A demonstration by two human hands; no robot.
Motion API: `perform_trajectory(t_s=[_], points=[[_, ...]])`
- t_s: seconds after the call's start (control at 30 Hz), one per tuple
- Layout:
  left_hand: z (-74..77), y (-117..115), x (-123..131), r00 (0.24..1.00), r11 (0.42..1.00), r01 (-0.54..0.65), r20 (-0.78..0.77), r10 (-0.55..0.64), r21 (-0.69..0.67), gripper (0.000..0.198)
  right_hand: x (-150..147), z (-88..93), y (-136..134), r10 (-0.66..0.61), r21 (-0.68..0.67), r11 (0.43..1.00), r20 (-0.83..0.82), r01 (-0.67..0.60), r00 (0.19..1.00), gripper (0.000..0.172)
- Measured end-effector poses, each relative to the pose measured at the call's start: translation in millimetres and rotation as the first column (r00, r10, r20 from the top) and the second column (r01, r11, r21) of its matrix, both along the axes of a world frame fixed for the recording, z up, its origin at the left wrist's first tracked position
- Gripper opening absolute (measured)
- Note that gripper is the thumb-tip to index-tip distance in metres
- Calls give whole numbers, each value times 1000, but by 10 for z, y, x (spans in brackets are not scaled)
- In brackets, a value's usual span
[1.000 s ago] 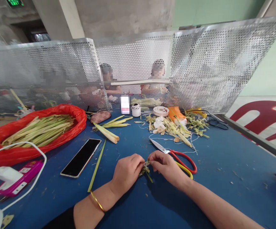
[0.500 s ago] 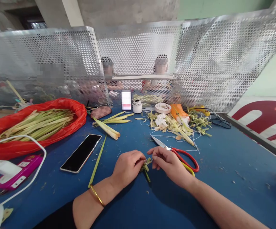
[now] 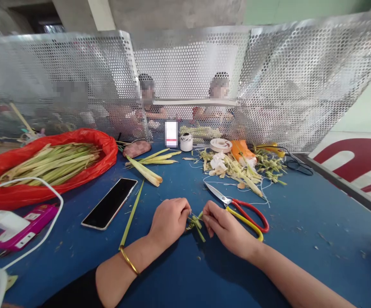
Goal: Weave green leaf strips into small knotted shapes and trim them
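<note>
Between my hands, just above the blue tabletop, is a small knotted piece of green leaf strips [image 3: 196, 223], its cut ends sticking out downward. My left hand [image 3: 170, 221] is closed in a pinch at its left side, with a fine pale thread at the fingertips. My right hand [image 3: 228, 227] is also closed, fingertips pinched at the piece's right side, where the thread seems to run; the exact grip is partly hidden. Scissors [image 3: 227, 200] with one red and one yellow handle lie just beyond my right hand. A long green leaf strip [image 3: 132, 214] lies beside my left forearm.
At left are a red bag [image 3: 110, 156] of leaves, a phone [image 3: 110, 204] and a purple power strip [image 3: 28, 233]. Pale leaves [image 3: 147, 171] lie ahead. Leaf scraps [image 3: 237, 169], a tape roll [image 3: 220, 145] and a white jar [image 3: 186, 142] sit before the perforated metal screen [image 3: 188, 60]; people sit behind it.
My hands have drawn slightly apart, the left shifting a little left. My right fingers have closed from a looser curl into a pinch, and the leaf piece shows more between them.
</note>
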State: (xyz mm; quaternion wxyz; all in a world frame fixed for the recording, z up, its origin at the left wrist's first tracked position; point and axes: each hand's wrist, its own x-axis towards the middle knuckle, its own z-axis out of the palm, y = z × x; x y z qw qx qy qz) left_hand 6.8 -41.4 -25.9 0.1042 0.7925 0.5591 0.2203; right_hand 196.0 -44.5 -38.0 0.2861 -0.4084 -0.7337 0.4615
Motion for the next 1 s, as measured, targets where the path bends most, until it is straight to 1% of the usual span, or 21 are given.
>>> perform_trajectory(t_s=[0.07, 0.1, 0.17, 0.23, 0.3, 0.37, 0.43, 0.5, 0.57, 0.63, 0.73, 0.83, 0.9, 0.93, 1.0], points=[[-5, -2, 7, 1000, 1000, -12, 19, 12, -9, 16, -3, 17, -25, -1, 49, 999, 60, -2, 998, 17], [-7, 1, 8, 998, 1000, -11, 63, 12, -19, 15, -5, 23, -31, -4, 61, 998, 72, -1, 997, 17], [-7, 18, 2, 973, 997, 18, 230, 0, -76, 15, -8, 28, -31, -8, 67, 998, 73, 4, 997, 17], [-2, 40, -8, 898, 976, 101, 439, -7, -191, 16, -10, 29, -21, -7, 60, 998, 72, 3, 997, 17], [10, 60, -14, 801, 923, 213, 598, 23, -320, 17, -13, 30, -10, -7, 62, 998, 82, 2, 997, 16], [28, 70, -16, 727, 858, 307, 683, 68, -412, 17, -13, 32, -5, 1, 69, 998, 93, -7, 996, 15], [52, 70, -13, 672, 802, 386, 735, 94, -456, 21, -7, 39, -5, 17, 74, 997, 98, -25, 995, 15], [75, 63, -5, 643, 757, 450, 760, 92, -473, 22, 6, 51, -7, 41, 89, 995, 111, -51, 993, 14], [88, 56, 8, 646, 729, 477, 758, 87, -490, 22, 23, 67, -12, 67, 127, 988, 141, -86, 988, 14], [86, 54, 23, 662, 726, 470, 745, 87, -503, 22, 37, 84, -20, 99, 183, 974, 180, -132, 979, 14], [62, 63, 37, 686, 750, 451, 725, 54, -483, 21, 42, 94, -39, 128, 262, 945, 253, -195, 959, 14], [36, 81, 25, 727, 772, 434, 687, 4, -464, 19, 33, 79, -53, 127, 310, 922, 323, -232, 938, 16], [24, 95, 3, 755, 786, 417, 655, -21, -456, 18, 25, 61, -51, 125, 303, 926, 323, -227, 938, 16], [21, 101, -10, 768, 796, 407, 640, -32, -448, 17, 19, 51, -46, 117, 278, 939, 298, -203, 947, 15], [22, 107, -31, 785, 824, 375, 618, -38, -425, 15, 1, 26, -31, 63, 193, 976, 197, -102, 978, 14]])
